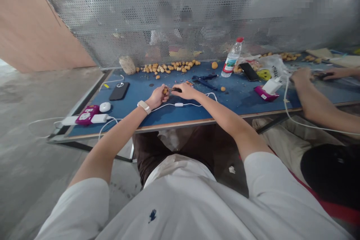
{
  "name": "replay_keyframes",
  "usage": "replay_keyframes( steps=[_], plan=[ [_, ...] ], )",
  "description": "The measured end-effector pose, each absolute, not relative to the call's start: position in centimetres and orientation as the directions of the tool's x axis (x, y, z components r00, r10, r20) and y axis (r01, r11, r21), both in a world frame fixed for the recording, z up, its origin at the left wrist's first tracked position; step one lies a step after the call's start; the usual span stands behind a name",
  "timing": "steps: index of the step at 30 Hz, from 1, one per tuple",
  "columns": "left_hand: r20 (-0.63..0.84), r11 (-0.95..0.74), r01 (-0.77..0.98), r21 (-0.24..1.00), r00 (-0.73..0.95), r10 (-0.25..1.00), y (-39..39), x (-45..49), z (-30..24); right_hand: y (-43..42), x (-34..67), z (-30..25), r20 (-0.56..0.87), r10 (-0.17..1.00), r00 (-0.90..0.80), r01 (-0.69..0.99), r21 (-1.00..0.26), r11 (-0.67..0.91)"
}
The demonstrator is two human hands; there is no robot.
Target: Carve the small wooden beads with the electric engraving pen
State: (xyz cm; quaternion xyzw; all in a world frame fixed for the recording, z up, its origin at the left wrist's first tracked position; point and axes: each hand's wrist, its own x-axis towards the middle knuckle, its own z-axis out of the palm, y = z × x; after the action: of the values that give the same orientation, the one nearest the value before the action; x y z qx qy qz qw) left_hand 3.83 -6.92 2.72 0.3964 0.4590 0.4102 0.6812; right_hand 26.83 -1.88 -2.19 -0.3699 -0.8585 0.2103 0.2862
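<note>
My left hand is closed around a small tan nut above the blue table. My right hand is closed on a small dark tool whose tip meets the nut. Both hands meet near the table's middle. A white wristband sits on my left wrist. A white cable runs under my hands.
A pile of tan nuts lies at the back by a perforated metal screen. A black phone, a water bottle, blue pliers and pink devices lie around. Another person's hands work at the right.
</note>
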Motion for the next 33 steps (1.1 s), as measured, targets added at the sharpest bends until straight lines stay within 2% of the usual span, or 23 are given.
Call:
replay_keyframes(
  steps=[13, 21, 27, 33],
  plan=[
    [-0.314, 0.367, -0.215, 0.905, 0.246, 0.917, -6.27, 3.87, 2.11, -1.5, 26.91, -2.64, 0.384, 0.752, -0.536, 0.499, -0.574, 0.649],
    [-0.308, 0.353, -0.167, 0.921, 0.245, 0.919, -6.58, 4.09, 2.54, -1.98, 26.93, -2.2, 0.366, 0.762, -0.535, 0.505, -0.584, 0.635],
    [-0.302, 0.362, -0.2, 0.911, 0.275, 0.913, -6.55, 3.95, 2.55, -1.89, 26.94, -2.2, 0.349, 0.748, -0.565, 0.495, -0.582, 0.645],
    [-0.315, 0.363, -0.166, 0.917, 0.26, 0.913, -6.54, 4.06, 2.55, -1.54, 26.99, -2.42, 0.367, 0.771, -0.52, 0.502, -0.599, 0.624]
  ],
)
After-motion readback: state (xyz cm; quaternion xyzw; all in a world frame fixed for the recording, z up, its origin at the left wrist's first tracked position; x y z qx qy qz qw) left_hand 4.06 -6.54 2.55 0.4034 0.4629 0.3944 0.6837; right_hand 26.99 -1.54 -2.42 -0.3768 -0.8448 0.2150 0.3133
